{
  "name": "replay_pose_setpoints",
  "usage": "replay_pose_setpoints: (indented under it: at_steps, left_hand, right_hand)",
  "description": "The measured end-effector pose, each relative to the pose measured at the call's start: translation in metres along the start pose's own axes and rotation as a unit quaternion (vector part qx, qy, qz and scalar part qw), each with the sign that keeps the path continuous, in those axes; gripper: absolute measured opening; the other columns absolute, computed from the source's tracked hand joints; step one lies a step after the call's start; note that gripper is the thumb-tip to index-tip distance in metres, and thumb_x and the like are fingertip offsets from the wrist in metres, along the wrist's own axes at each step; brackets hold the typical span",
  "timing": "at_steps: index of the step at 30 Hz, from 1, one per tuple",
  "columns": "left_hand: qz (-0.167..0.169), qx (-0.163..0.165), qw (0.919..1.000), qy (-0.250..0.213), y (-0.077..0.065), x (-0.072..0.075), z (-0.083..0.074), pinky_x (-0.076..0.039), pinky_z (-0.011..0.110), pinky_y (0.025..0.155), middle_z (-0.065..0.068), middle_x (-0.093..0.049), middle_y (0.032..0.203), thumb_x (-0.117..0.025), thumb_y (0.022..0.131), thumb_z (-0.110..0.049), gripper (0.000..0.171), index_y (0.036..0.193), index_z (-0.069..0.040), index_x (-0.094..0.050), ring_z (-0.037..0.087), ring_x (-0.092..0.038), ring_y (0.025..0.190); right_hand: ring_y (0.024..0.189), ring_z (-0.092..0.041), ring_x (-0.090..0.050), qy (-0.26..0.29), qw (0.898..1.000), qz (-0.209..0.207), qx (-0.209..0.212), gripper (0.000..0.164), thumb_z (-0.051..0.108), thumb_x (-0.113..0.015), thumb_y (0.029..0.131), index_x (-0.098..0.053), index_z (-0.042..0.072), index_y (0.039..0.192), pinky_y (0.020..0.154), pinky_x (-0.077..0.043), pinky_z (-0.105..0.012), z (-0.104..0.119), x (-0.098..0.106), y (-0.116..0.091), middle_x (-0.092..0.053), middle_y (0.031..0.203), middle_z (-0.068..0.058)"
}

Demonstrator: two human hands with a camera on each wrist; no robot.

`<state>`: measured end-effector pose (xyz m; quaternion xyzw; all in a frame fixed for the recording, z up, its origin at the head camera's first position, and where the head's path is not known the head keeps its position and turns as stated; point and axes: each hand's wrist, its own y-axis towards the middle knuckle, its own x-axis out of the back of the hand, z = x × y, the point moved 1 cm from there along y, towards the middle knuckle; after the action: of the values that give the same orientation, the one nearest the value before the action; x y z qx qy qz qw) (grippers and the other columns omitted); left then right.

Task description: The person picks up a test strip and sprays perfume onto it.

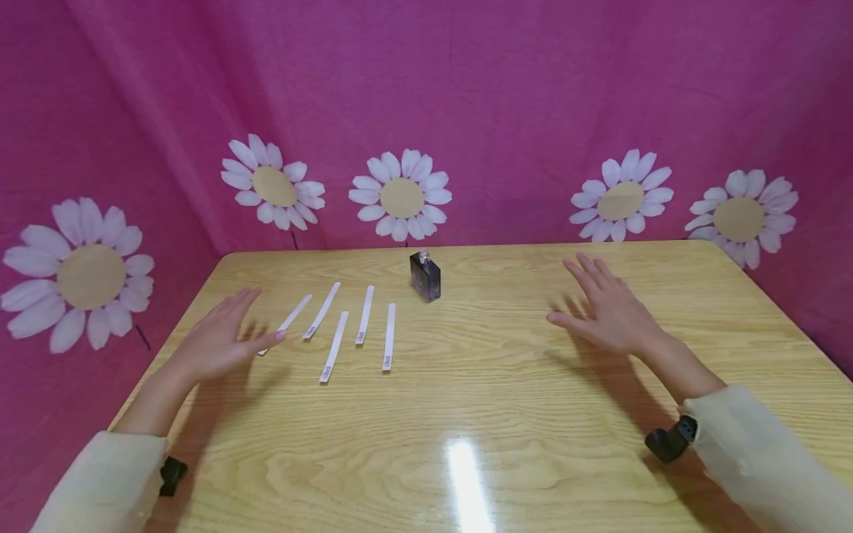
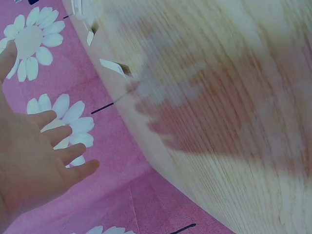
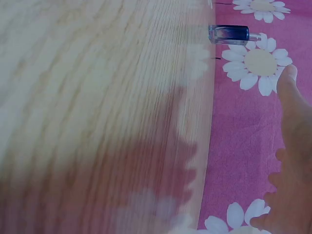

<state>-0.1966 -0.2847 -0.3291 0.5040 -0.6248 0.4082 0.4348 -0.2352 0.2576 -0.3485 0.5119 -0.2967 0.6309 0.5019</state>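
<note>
A dark, angular perfume bottle with a clear neck and no cap stands upright near the table's far edge. To its left lie several white paper strips with small print at their near ends, such as the rightmost strip. My left hand hovers beside the leftmost strip, its thumb hiding part of that strip from the head camera. Fingers are extended and nothing is held. Over the table's right side hangs my right hand, also empty, fingers straight and thumb spread toward the bottle.
The wood-grain table reflects a bright light near its front. A magenta curtain with white daisies closes off the back and sides. Black straps with a dark device sit at the cuffs.
</note>
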Motion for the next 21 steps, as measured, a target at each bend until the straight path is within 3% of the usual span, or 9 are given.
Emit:
replay_pose_setpoints:
  at_steps: [10,21]
  left_hand:
    - [-0.010,-0.013,0.9988,-0.046,0.005,-0.001,0.004,-0.022,0.069,0.110,0.031,-0.020,0.155,-0.056,0.089,-0.055,0.092,0.152,-0.001,-0.016,0.052,-0.021,0.140]
    - [0.010,-0.023,0.9956,-0.090,0.009,-0.001,0.003,-0.021,0.070,0.111,0.030,-0.020,0.155,-0.060,0.089,-0.050,0.091,0.152,-0.002,-0.016,0.051,-0.019,0.142]
  right_hand:
    - [0.149,-0.041,-0.006,0.055,0.996,0.026,0.058,0.091,0.048,-0.065,0.087,-0.015,0.016,0.155,0.115,-0.016,-0.067,0.006,-0.008,0.023,-0.010,0.162,-0.016]
    - [0.149,-0.041,-0.010,0.115,0.987,0.059,0.091,0.090,0.041,-0.067,0.088,-0.015,0.011,0.154,0.118,-0.016,-0.063,0.013,-0.018,0.046,-0.010,0.161,-0.019]
